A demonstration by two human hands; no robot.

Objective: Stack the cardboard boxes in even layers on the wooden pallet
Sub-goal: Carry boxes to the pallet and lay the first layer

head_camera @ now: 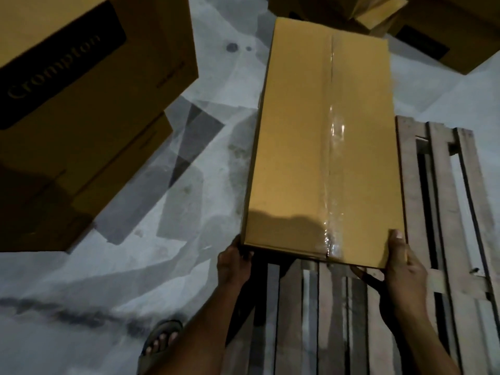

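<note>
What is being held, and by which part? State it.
The box, held at its near end: the left hand grips the near-left corner, the right hand the near-right corner, thumb on top.

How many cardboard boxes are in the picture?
About 5: one held box over the pallet, two stacked at left, and at least two at the top right. More may be out of view.

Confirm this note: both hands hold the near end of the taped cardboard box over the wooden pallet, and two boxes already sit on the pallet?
Not quite. The head view shows the left hand and right hand holding the taped box, but the pallet shows only bare slats.
</note>
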